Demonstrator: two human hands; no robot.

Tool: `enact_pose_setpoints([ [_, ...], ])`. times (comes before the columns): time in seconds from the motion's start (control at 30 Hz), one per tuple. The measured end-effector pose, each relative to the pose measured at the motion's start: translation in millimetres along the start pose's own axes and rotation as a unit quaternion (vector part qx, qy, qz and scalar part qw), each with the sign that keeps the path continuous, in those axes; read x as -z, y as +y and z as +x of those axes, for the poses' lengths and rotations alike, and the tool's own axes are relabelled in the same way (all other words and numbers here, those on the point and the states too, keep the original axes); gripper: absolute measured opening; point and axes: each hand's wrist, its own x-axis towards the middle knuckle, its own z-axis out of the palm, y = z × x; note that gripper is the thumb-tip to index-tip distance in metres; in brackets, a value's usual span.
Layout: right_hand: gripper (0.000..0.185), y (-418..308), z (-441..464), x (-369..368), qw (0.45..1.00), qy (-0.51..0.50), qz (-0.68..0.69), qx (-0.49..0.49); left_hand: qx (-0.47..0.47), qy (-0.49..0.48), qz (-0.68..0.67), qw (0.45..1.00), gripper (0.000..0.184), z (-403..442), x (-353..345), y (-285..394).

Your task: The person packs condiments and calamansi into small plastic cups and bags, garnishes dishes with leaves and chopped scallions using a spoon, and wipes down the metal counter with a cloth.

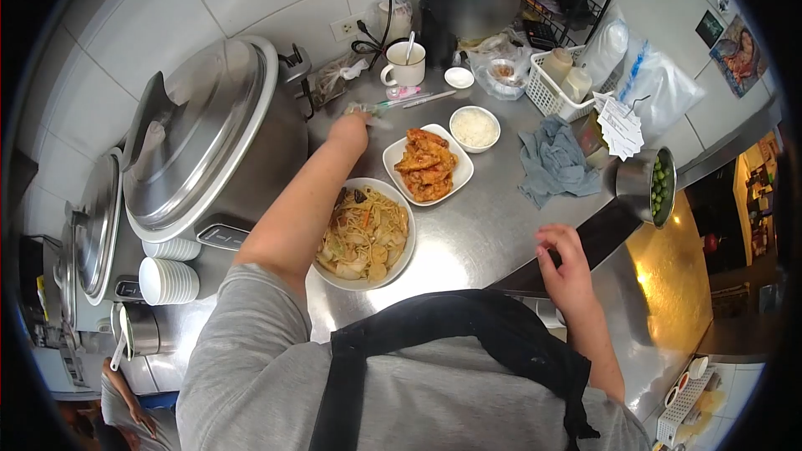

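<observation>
My left hand reaches to the back of the steel counter, its fingers at a small piece of clear plastic; what they grip is too small to tell. In front of that arm is a white bowl of noodles with vegetables. Right of it, a square white dish holds glazed fried chicken, with a small bowl of white rice beside it. My right hand hovers over the counter's right front edge, fingers loosely bent and thumb apart, holding nothing.
Large lidded steel pots and stacked white cups stand left. Behind are a mug, pens and a basket of bottles. A blue-grey cloth and green-filled steel pot lie right. Another person's arm shows lower left.
</observation>
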Motion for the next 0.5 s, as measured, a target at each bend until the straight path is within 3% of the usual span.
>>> enact_pose_setpoints([
  [0.13,0.016,11.0,-18.4,3.4,1.000,-0.019,0.012,-0.016,0.008,-0.073,-0.068,0.995,0.044,-27.2,3.1,-2.0],
  [0.2,0.014,14.2,-25.3,3.4,0.999,-0.039,0.006,-0.018,-0.048,-0.032,-0.127,0.990,0.041,-58.1,30.5,4.2],
  [0.3,0.011,13.1,-32.2,-1.0,0.997,-0.075,0.010,-0.032,-0.018,-0.013,-0.248,0.969,0.035,-107.8,57.6,-1.4],
  [0.37,0.010,8.2,-32.3,-4.1,0.994,-0.105,0.010,-0.037,-0.023,-0.040,-0.479,0.877,0.028,-158.2,91.7,5.9],
  [0.4,0.010,8.9,-31.8,-5.2,0.994,-0.105,0.011,-0.036,-0.054,-0.095,-0.498,0.860,0.024,-190.1,124.9,17.2],
  [0.43,0.009,10.9,-31.3,-7.4,0.990,-0.131,0.009,-0.047,-0.236,-0.117,-0.503,0.823,0.024,-221.6,148.9,19.4],
  [0.47,0.009,12.8,-30.5,-10.8,0.986,-0.154,0.007,-0.058,-0.365,-0.106,-0.651,0.657,0.032,-260.4,173.8,49.0],
  [0.5,0.009,16.9,-28.6,-17.7,0.988,-0.145,0.008,-0.061,-0.371,-0.112,-0.647,0.657,0.032,-291.7,198.7,66.9],
])
